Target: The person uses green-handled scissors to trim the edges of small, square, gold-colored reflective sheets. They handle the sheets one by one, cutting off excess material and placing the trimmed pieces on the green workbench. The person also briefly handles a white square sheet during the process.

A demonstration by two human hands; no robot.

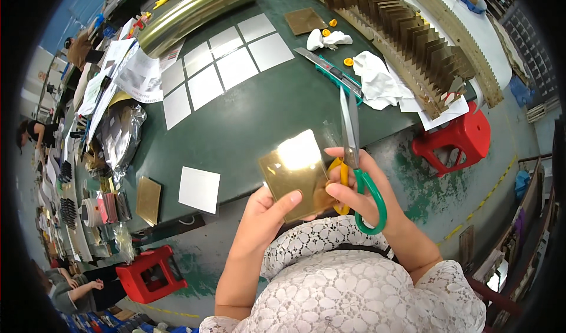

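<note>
A shiny gold rectangular sheet (289, 176) is tilted in front of my body, at the table's near edge. My left hand (261, 214) grips its lower left side, thumb on top and fingers underneath. In my right hand (372, 188) is a pair of scissors (350, 123) with one green and one yellow handle, blades pointing away from me. The thumb and fingers of that hand also reach the sheet's right edge. On the table to the left are a white square sheet (199, 189) and a gold block or stack of sheets (148, 200).
Several pale square sheets (223, 64) lie in rows on the green table (236, 120). Beyond them is a gold film roll (197, 14). A utility knife (330, 72), white cloth (377, 79) and slotted rack (407, 41) are right. Red stools (457, 138) stand beside the table.
</note>
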